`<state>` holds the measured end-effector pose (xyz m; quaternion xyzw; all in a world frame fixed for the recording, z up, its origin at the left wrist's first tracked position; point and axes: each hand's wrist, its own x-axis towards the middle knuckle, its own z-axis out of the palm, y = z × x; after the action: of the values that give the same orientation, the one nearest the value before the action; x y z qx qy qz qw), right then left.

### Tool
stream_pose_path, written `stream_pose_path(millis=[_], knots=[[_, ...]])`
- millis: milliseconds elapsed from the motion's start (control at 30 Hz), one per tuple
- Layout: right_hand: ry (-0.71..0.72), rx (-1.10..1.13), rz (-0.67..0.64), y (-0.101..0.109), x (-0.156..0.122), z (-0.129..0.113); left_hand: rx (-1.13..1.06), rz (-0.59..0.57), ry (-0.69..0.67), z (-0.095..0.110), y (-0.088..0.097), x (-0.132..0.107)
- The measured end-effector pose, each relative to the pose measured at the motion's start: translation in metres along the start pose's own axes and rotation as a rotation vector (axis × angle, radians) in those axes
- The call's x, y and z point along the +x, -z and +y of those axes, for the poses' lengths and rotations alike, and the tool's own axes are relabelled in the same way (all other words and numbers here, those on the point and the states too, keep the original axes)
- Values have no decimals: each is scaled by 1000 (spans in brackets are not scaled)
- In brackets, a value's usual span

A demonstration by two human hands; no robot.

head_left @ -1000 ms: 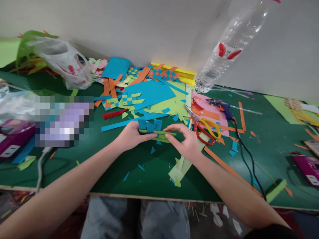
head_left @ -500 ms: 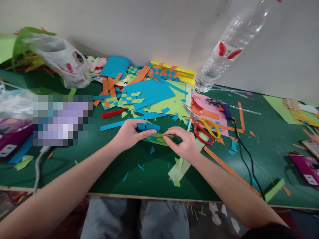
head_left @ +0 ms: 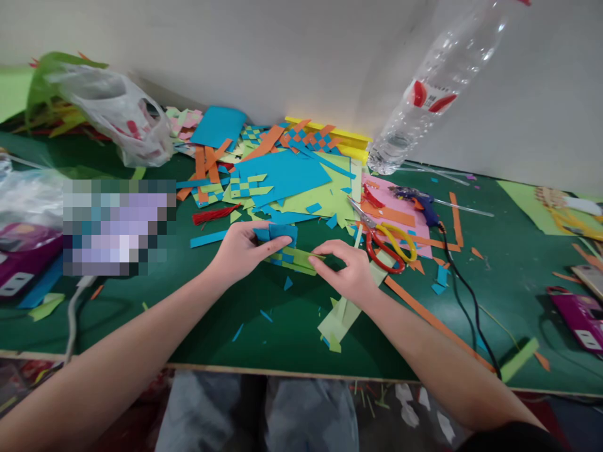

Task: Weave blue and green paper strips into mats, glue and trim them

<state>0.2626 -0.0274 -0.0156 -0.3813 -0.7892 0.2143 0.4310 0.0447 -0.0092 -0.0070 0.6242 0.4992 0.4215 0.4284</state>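
Note:
My left hand (head_left: 242,250) pinches the left end of a small woven piece of blue and green paper strips (head_left: 288,254) held just above the green table (head_left: 282,320). Its blue strip ends stick up by my thumb. My right hand (head_left: 346,271) is closed on the piece's green strips at the right end. Both hands meet at the middle of the table, in front of a pile of cut paper (head_left: 277,179).
Red-and-yellow scissors (head_left: 386,242) lie just right of my hands, a blue glue gun (head_left: 424,207) with a black cord beyond. A clear plastic bottle (head_left: 424,94) leans on the wall. A plastic bag (head_left: 113,113) sits far left, purple boxes (head_left: 581,317) at both sides.
My right hand's fingers have curled from stretched out to a pinch on the green strips. The left hand has shifted the woven piece slightly, folding the blue ends closer together.

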Motion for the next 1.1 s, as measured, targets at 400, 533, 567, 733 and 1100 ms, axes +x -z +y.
stream_pose_path(millis=[400,533,567,733,1100], knots=[[-137,-12,-108,0,-2,-1,76,50,-25,-1,0,0],[-42,-82,-113,-5,-3,5,29,1,-29,3,0,-2],[-26,-100,-110,-5,-3,7,20,-8,-32,4,0,-2],[1,-164,33,1,1,12,-30,-79,-166,7,2,-4],[24,-403,-30,7,6,30,516,-444,-803,-6,2,0]])
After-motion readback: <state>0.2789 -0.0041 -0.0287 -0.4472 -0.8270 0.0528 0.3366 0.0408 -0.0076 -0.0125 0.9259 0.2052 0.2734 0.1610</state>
